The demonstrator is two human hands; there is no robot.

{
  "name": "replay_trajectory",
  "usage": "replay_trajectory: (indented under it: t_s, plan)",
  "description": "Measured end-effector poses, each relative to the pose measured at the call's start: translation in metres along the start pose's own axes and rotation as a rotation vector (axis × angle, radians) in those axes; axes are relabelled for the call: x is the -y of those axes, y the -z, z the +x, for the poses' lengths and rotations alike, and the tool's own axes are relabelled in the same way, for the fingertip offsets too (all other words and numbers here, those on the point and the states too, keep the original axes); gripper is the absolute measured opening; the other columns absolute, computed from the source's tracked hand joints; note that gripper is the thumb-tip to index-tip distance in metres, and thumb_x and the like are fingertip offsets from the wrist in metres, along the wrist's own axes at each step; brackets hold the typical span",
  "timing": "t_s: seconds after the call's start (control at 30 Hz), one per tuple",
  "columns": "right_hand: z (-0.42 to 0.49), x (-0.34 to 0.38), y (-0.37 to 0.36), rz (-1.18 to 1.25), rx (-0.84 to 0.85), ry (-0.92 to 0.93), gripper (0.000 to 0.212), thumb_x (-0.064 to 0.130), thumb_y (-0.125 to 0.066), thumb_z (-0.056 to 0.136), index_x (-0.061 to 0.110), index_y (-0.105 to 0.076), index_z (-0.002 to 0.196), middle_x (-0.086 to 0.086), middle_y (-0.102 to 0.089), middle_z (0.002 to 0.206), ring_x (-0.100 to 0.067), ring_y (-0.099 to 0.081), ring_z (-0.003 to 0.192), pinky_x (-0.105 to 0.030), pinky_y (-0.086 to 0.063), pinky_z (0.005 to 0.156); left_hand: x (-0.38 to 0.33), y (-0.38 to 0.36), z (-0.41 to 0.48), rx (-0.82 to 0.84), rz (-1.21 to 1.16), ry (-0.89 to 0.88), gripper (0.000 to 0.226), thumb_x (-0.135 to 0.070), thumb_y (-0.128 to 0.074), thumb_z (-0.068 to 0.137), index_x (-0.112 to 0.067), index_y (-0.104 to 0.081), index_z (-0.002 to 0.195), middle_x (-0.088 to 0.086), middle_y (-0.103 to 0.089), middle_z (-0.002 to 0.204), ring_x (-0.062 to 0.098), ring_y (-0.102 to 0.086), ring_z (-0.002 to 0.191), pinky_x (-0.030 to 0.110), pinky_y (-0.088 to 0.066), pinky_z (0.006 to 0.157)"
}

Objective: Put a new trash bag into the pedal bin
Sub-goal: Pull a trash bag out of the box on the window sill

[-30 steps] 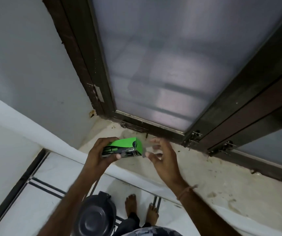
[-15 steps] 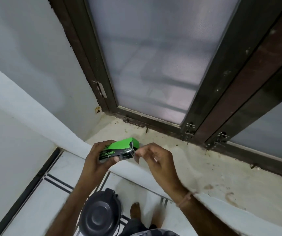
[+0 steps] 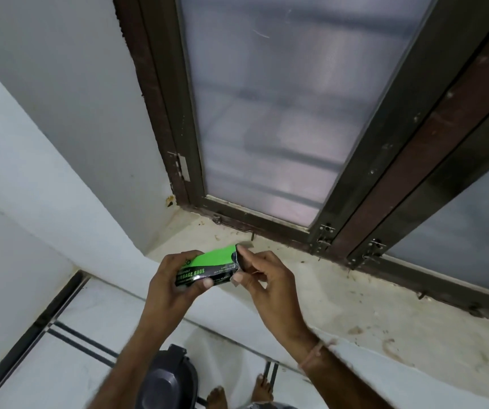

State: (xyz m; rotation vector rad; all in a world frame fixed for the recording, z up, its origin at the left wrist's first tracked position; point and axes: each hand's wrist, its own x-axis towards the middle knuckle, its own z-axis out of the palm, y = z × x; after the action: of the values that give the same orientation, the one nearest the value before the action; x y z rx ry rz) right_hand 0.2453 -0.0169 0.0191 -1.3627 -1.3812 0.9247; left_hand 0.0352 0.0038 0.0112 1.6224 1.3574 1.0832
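Note:
A green and black garbage bag box (image 3: 211, 262) is held above the edge of a window sill. My left hand (image 3: 175, 286) grips its left end, thumb across the black front face. My right hand (image 3: 262, 278) pinches the opened flap at the box's right end, where something dark shows in the opening. The black pedal bin (image 3: 166, 382) stands on the floor below, lid closed, partly hidden by my left forearm.
A stained stone window sill (image 3: 340, 296) runs to the right under a dark-framed frosted window (image 3: 281, 113). White walls stand to the left. The tiled floor (image 3: 60, 358) has dark stripes. My bare feet (image 3: 237, 392) are beside the bin.
My right hand moved in from beside the box to its right end and took hold of the flap, which now stands open. The view shifted slightly downward.

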Motion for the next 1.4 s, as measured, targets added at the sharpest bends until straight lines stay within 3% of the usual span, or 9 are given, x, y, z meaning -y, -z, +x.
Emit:
replay_trajectory:
  t_s: [0.17, 0.27, 0.4, 0.6, 0.77, 0.87, 1.0, 1.2, 1.4]
  plan:
    - [0.001, 0.002, 0.003, 0.234, 0.005, -0.147, 0.037, 0.001, -0.077, 0.089, 0.015, -0.073, 0.122, -0.003, -0.076, 0.112, -0.015, -0.073, 0.097, -0.031, -0.060, 0.089, -0.005, 0.019, 0.012, 0.083, 0.104, -0.106, 0.055, -0.051, -0.077, 0.073, -0.028, -0.067, 0.122, -0.005, -0.061, 0.116, 0.006, -0.063, 0.108, 0.012, -0.047, 0.090]
    - [-0.003, 0.004, 0.001, 0.330, -0.026, -0.147, 0.026, -0.003, -0.070, 0.094, 0.009, -0.076, 0.117, -0.007, -0.079, 0.112, -0.014, -0.074, 0.099, -0.025, -0.057, 0.084, -0.013, 0.030, 0.020, 0.168, 0.089, -0.162, 0.050, -0.047, -0.078, 0.076, -0.029, -0.067, 0.121, -0.005, -0.059, 0.117, 0.010, -0.063, 0.109, 0.010, -0.046, 0.088]
    - [0.002, 0.010, -0.007, 0.084, -0.072, 0.003, 0.032, -0.003, -0.075, 0.088, 0.013, -0.081, 0.115, 0.000, -0.077, 0.108, -0.015, -0.074, 0.098, -0.024, -0.056, 0.087, -0.015, 0.038, 0.025, 0.248, 0.029, -0.168, 0.050, -0.041, -0.081, 0.076, -0.024, -0.068, 0.121, -0.007, -0.060, 0.119, 0.012, -0.062, 0.115, 0.012, -0.045, 0.092]
    - [0.006, 0.036, 0.001, -0.377, 0.010, 0.186, 0.020, 0.025, -0.079, 0.089, 0.031, -0.079, 0.108, 0.034, -0.059, 0.092, 0.010, -0.057, 0.079, -0.013, -0.043, 0.069, -0.004, 0.051, 0.024, 0.297, -0.068, -0.092, 0.057, -0.042, -0.080, 0.076, -0.013, -0.067, 0.124, -0.003, -0.062, 0.122, 0.018, -0.063, 0.113, 0.033, -0.055, 0.091]
    - [0.001, 0.051, 0.005, -0.559, 0.001, 0.304, 0.012, 0.032, -0.073, 0.090, 0.031, -0.077, 0.102, 0.019, -0.064, 0.103, -0.002, -0.059, 0.076, -0.029, -0.052, 0.064, -0.005, 0.049, 0.022, 0.374, -0.144, -0.005, 0.051, -0.019, -0.080, 0.079, -0.009, -0.063, 0.126, 0.001, -0.062, 0.117, 0.014, -0.061, 0.105, 0.020, -0.053, 0.082]
    - [0.001, 0.056, 0.009, -0.601, 0.046, 0.349, 0.012, 0.036, -0.067, 0.092, 0.031, -0.075, 0.100, 0.016, -0.066, 0.103, -0.006, -0.061, 0.078, -0.029, -0.048, 0.060, -0.009, 0.049, 0.024, 0.404, -0.163, 0.012, 0.049, -0.011, -0.082, 0.082, -0.007, -0.062, 0.126, 0.008, -0.062, 0.116, 0.007, -0.061, 0.098, 0.017, -0.052, 0.077]
    - [0.004, 0.054, 0.014, -0.659, 0.067, 0.383, 0.007, 0.032, -0.072, 0.089, 0.029, -0.067, 0.086, 0.011, -0.059, 0.089, -0.013, -0.058, 0.071, -0.028, -0.042, 0.055, -0.014, 0.050, 0.030, 0.461, -0.148, 0.008, 0.048, -0.014, -0.083, 0.081, -0.006, -0.063, 0.125, -0.002, -0.064, 0.115, 0.009, -0.062, 0.100, 0.020, -0.053, 0.080]
    - [0.014, 0.051, 0.016, -0.633, -0.013, 0.445, 0.013, 0.020, -0.069, 0.087, 0.022, -0.064, 0.076, 0.006, -0.059, 0.080, -0.015, -0.055, 0.067, -0.026, -0.037, 0.056, -0.014, 0.046, 0.034, 0.499, -0.167, 0.054, 0.061, -0.031, -0.083, 0.075, -0.009, -0.061, 0.128, 0.006, -0.066, 0.114, 0.013, -0.062, 0.097, 0.023, -0.053, 0.078]
    - [0.021, 0.049, 0.023, -0.643, 0.088, 0.438, 0.008, 0.019, -0.072, 0.091, 0.025, -0.076, 0.094, 0.013, -0.069, 0.098, -0.009, -0.064, 0.084, -0.020, -0.033, 0.063, -0.016, 0.053, 0.044, 0.480, -0.177, 0.057, 0.068, -0.041, -0.082, 0.068, -0.010, -0.063, 0.125, -0.002, -0.066, 0.112, 0.009, -0.063, 0.094, 0.020, -0.053, 0.076]
